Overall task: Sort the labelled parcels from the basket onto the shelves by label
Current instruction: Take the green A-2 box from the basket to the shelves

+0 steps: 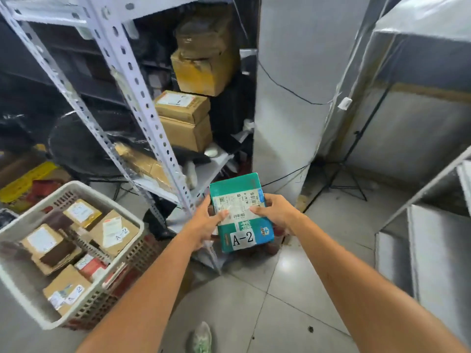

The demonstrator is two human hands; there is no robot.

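I hold a teal parcel [251, 233] marked "A-2" in front of me with both hands. My left hand [205, 221] grips its left edge, thumb on the shipping label. My right hand [276, 212] grips the right edge. The parcel hangs over the floor, just right of the white metal shelf unit [142, 103]. A white plastic basket [84, 192] stands at the lower left with several brown cardboard parcels [114, 231] in it, some marked "A-2". More cardboard boxes [183, 121] are stacked on the shelf.
A perforated shelf post [163, 141] runs diagonally close to my left hand. Grey covered units [288, 98] stand behind and to the right [433, 250]. A black tripod [349, 179] with a cable stands on the tiled floor. My shoe [202, 338] shows at the bottom.
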